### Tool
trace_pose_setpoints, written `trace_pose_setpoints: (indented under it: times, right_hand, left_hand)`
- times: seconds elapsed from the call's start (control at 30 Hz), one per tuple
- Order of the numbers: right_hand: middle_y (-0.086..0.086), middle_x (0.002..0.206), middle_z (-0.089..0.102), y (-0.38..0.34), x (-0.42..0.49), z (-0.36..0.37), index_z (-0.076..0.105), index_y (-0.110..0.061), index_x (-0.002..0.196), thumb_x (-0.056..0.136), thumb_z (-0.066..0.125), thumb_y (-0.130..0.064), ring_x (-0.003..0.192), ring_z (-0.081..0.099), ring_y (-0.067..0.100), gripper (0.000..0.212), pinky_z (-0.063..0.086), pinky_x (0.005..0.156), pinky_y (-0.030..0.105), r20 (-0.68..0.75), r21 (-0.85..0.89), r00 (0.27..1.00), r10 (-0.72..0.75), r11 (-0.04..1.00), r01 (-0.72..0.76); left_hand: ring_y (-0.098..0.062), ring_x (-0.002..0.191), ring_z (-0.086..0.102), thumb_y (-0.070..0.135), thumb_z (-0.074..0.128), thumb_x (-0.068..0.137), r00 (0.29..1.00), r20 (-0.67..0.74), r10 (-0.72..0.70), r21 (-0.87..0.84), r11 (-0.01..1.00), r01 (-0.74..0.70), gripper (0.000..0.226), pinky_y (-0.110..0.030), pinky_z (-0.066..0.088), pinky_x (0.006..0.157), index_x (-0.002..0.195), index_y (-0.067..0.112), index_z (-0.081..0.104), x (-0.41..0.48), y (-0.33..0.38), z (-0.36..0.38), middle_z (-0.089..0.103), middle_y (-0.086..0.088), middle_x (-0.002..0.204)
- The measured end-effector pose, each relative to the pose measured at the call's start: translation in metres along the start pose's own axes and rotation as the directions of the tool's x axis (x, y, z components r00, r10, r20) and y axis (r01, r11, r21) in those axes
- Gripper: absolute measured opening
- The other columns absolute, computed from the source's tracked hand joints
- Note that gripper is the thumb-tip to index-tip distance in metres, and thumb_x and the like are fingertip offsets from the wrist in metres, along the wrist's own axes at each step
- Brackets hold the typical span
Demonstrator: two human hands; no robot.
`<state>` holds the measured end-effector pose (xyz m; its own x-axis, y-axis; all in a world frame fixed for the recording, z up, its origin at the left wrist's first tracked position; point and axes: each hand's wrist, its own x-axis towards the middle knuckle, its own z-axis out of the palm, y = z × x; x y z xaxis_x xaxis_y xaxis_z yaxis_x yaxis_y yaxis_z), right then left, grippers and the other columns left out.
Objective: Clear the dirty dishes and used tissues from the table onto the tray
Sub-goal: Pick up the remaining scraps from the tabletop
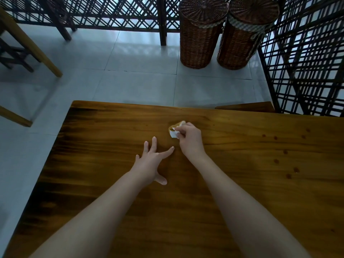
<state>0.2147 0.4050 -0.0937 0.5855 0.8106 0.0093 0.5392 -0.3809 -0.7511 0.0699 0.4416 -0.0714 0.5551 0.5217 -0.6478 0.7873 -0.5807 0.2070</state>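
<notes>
1. The right hand (189,139) is curled, thumb and fingertips pinching a crumpled tissue (175,130). The wad pokes out past the fingertips, white on the near side and stained yellow-brown on the far side. It sits low against the table (111,183), but I cannot tell whether it is resting on the wood or just lifted off it.

2. A fingertip pinch makes sense here: the wad is small and soiled, and this way little skin meets the dirty part.

3. The left hand (149,162) holds nothing. It lies spread wide on the wood, just beside and a little nearer than the right, its forefinger pointing toward the right wrist. It looks to me like a steadying prop while the person leans forward to reach.

4. Off to the right of the right hand, well apart from it, a scatter of small dark spots (285,151) marks the wood. They may be drips or knots.

5. No tray and no dishes show anywhere around the hands, so the tissue probably has to be carried out of this view.

6. Beyond both hands, past the table's far edge, two wicker baskets (200,40) stand on the floor.
</notes>
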Motion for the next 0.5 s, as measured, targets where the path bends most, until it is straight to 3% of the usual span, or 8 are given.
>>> trace_pose_setpoints:
  times: [0.23,0.5]
  right_hand:
    - [0.001,0.102,0.063,0.006,-0.004,-0.004,0.071,-0.006,0.106,0.088,0.062,-0.001,0.085,0.053,0.003,0.021,0.038,0.07,0.003,0.008,-0.025,1.0,-0.003,1.0,0.003]
    - [0.006,0.102,0.061,0.002,0.047,-0.014,0.07,-0.003,0.107,0.091,0.057,-0.001,0.093,0.056,0.015,0.021,0.04,0.076,0.014,-0.04,-0.073,0.999,0.026,0.997,-0.029]
  left_hand:
    - [-0.036,0.141,-0.028,0.028,0.084,0.069,1.0,0.02,0.005,-0.001,1.0,-0.005,0.115,-0.065,0.005,0.112,0.148,0.051,0.003,-0.002,0.001,-0.002,-0.032,-0.007,0.155]
    - [-0.036,0.141,-0.027,0.03,0.083,0.07,1.0,0.02,0.02,-0.003,1.0,-0.02,0.113,-0.064,0.004,0.112,0.149,0.049,0.004,-0.003,0.001,-0.005,-0.032,-0.007,0.155]
